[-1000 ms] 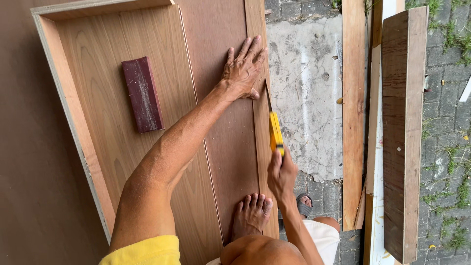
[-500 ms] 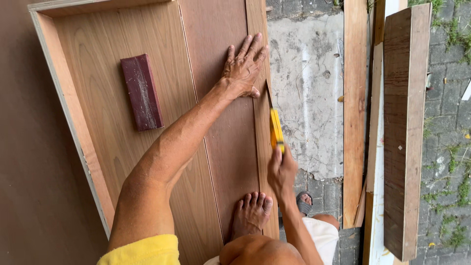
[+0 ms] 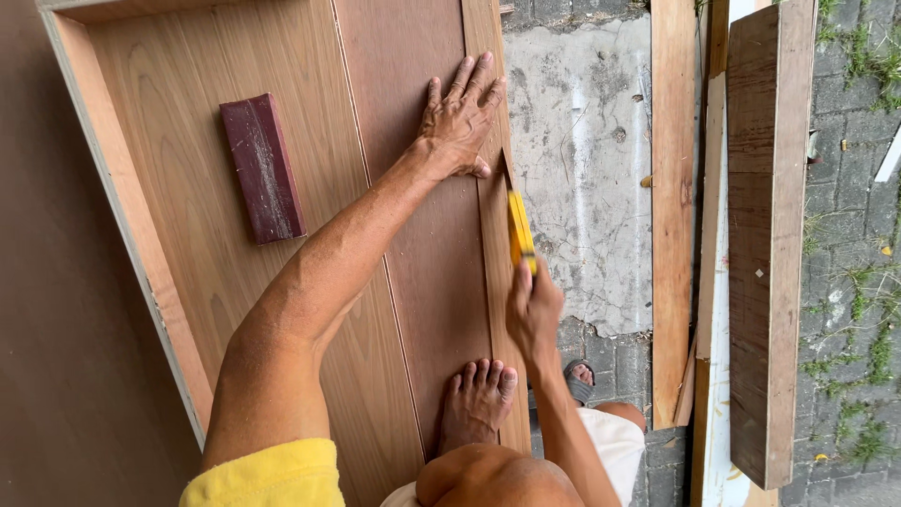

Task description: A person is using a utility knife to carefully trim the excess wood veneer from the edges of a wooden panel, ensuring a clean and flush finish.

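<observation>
- Looking down from our head camera, we saw a large brown wooden panel (image 3: 188,160) lying flat, framed by a pale raised edge on its left side.
- Our left hand (image 3: 462,117) lay released, palm down and fingers spread, pressing on the panel near its right edge.
- Our right hand (image 3: 533,310) was clenched around a yellow utility knife (image 3: 519,230), its tip pointing away from us along a narrow veneer strip (image 3: 488,235) at the panel's right edge; the blade itself was too small for us to make out.
- Our bare foot (image 3: 479,404) rested on the panel, just beside the right hand's wrist.
- A dark red block (image 3: 262,169) lay on the panel, well apart from both hands.
- Loose wooden planks (image 3: 765,235) lay on the paved ground (image 3: 582,160) to the right.
</observation>
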